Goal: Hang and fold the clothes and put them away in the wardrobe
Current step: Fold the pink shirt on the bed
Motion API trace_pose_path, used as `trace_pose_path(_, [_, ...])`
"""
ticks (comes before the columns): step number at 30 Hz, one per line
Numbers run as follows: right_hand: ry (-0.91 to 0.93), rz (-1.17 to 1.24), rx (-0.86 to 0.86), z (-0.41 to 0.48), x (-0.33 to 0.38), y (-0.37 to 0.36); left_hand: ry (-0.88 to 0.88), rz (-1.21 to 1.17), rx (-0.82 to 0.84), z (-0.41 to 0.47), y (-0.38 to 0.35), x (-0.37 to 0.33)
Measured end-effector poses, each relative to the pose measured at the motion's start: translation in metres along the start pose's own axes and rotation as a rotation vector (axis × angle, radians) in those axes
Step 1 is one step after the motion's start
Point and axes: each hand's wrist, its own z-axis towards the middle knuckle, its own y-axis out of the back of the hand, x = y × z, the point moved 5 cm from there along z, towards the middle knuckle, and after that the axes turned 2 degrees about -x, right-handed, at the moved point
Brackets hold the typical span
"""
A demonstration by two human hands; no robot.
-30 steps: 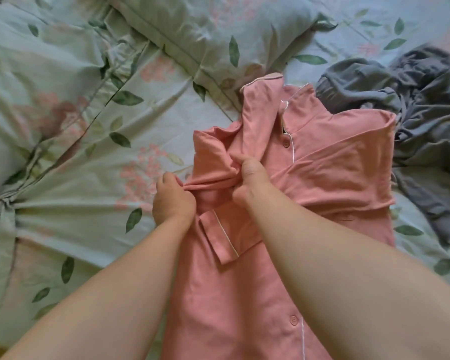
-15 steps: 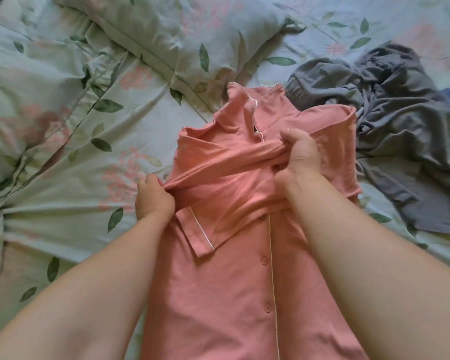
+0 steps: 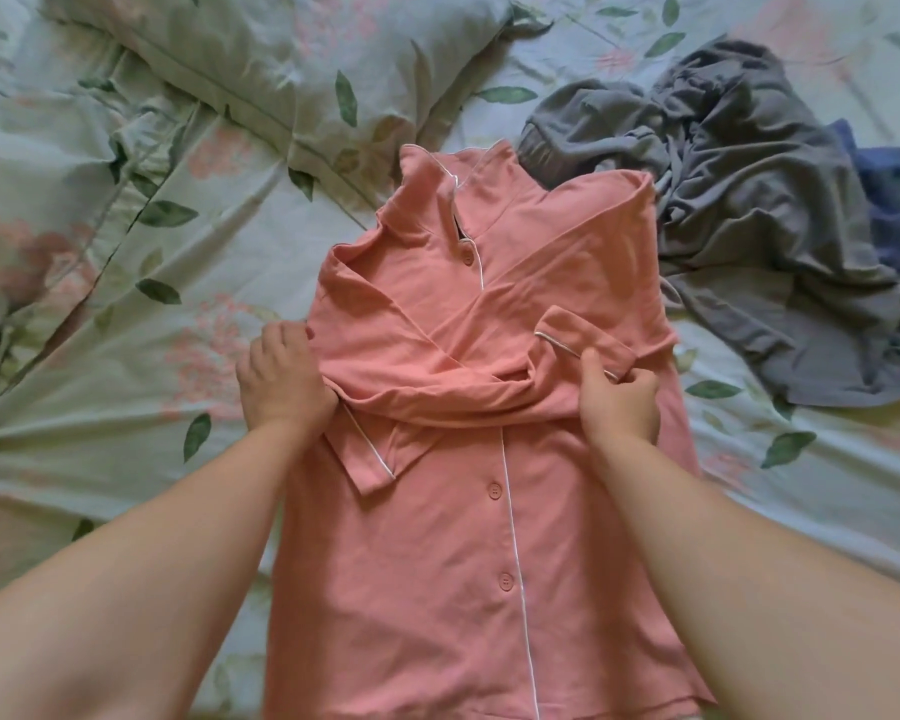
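Both bare forearms reach up from bottom corners twd frame centre. Left grip [image 3: 284, 379], centre-left: knuckles up, fingers curled on edge of pink shirt [image 3: 437, 563]. Right grip [image 3: 619, 402], centre-right: thumb + fingers pinch its cuff.

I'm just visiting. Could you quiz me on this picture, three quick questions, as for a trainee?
1. True or false: the pink button-front pyjama shirt lies on a wooden floor.
2. What does the right hand pinch? A the shirt's white-piped sleeve cuff; B a wooden hanger; C a leather belt.
3. Fill in: the crumpled grey garment lies to the shirt's ____, as the person sees it.
Key: 1 false, it lies on the leaf-print bed sheet; 2 A; 3 right.
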Motion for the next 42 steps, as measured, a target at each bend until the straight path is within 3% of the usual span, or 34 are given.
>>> trace_pose_path(5, [0.123,-0.197,-0.011,0.001,0.028,0.009,-0.148,0.135,0.083,0.011,0.006,-0.015])
trace_pose_path(10, [0.486,-0.525,0.098,0.007,0.048,0.021,-0.233,0.256,0.092,0.023,0.019,-0.031])
trace_pose_path(13, [0.667,-0.400,0.142,0.010,0.051,0.035,-0.273,0.235,0.035,0.036,0.028,-0.047])
trace_pose_path(16, [0.774,-0.257,-0.025,0.007,0.047,0.055,-0.421,0.228,0.045,0.052,0.029,-0.071])
trace_pose_path(19, [0.670,-0.263,0.015,0.009,0.018,0.052,-0.573,0.326,0.159,0.066,0.023,-0.086])
trace_pose_path(22, [0.390,-0.229,0.130,0.023,-0.009,0.044,-0.522,0.437,0.265,0.081,0.016,-0.085])
trace_pose_path(25, [0.243,-0.243,0.169,0.029,-0.012,0.042,-0.469,0.491,0.312,0.096,0.011,-0.078])
trace_pose_path(29, [0.401,-0.226,0.164,0.025,0.007,0.041,-0.379,0.601,0.274,0.118,0.016,-0.070])
trace_pose_path(34, [0.577,-0.081,0.029,0.023,0.040,0.039,-0.153,0.481,0.262,0.143,0.017,-0.042])
trace_pose_path(37, [0.458,0.047,-0.074,0.022,0.040,0.036,-0.049,0.346,0.251,0.150,0.011,-0.030])
trace_pose_path(42, [0.188,-0.025,0.030,0.036,0.016,0.020,-0.026,0.286,0.311,0.148,-0.002,-0.025])
